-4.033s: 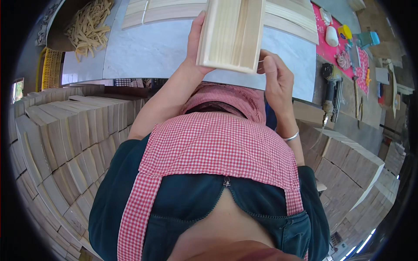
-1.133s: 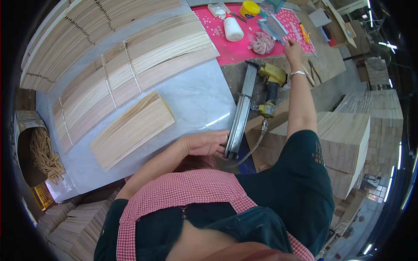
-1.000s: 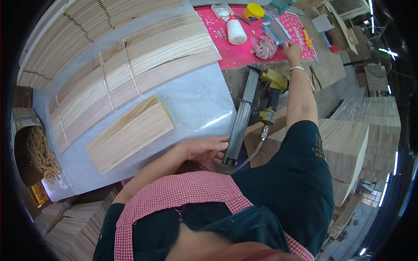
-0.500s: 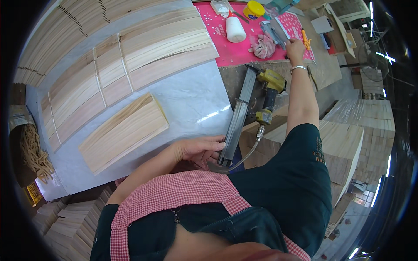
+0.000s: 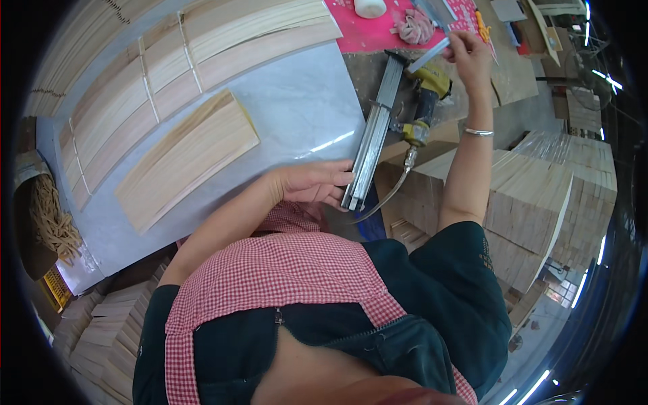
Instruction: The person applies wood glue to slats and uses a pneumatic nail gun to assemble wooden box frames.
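A yellow and black air nail gun (image 5: pixel 425 104) lies at the right edge of the table, its long metal magazine (image 5: pixel 372 145) pointing toward me. My left hand (image 5: pixel 314 182) is at the magazine's near end, fingers bent against its side; some fingertips are hidden. Up at the right, my right hand (image 5: pixel 470 57) pinches a thin silvery strip (image 5: pixel 429 55), seemingly a strip of nails. The strip slants down to the left, its lower end close to the gun's head and the far end of the magazine.
A loose wooden board stack (image 5: pixel 192 158) lies on the grey-white tabletop (image 5: pixel 297 101), with tied slats (image 5: pixel 169 74) behind. A crumpled cloth (image 5: pixel 414 27) and white bottle (image 5: pixel 370 7) rest on a pink sheet (image 5: pixel 351 34). An air hose (image 5: pixel 388 208) curves below the gun. Wood stacks (image 5: pixel 520 202) stand right.
My right hand has lifted the silvery strip off the pink sheet area and brought it toward the gun. My left hand stays at the magazine's end. The whole view has shifted slightly.
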Demonstrator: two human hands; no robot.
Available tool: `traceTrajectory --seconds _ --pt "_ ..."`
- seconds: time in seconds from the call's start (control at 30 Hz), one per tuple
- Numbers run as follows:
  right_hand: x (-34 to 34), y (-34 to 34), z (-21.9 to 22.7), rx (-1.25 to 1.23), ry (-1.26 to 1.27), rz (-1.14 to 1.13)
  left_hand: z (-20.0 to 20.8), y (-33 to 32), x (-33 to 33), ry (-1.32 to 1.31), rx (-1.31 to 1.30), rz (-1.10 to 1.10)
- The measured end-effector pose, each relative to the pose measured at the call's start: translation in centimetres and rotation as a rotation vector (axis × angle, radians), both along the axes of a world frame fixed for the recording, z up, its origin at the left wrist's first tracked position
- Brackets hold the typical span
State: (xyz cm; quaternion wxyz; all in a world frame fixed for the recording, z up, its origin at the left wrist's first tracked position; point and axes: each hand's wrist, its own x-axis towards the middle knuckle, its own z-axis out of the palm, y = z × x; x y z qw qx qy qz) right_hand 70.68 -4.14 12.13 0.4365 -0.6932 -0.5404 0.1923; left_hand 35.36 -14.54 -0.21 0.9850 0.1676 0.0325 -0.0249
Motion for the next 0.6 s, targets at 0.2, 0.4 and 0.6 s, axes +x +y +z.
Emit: traceTrajectory --seconds 0.2,0.4,0.6 --pt "-3.4 -1.4 -4.5 -0.147 0.102 0.047 0.2 -0.8 -0.6 0.034 0.117 0.005" --pt "-5.0 -1.6 -6.8 -0.257 -0.061 0.078 0.3 -1.7 -0.8 0.153 0.360 -0.030" --pt "-6.4 -2.4 -7.7 -0.164 -0.375 0.071 0.4 -2.5 -1.0 0.166 0.297 0.050"
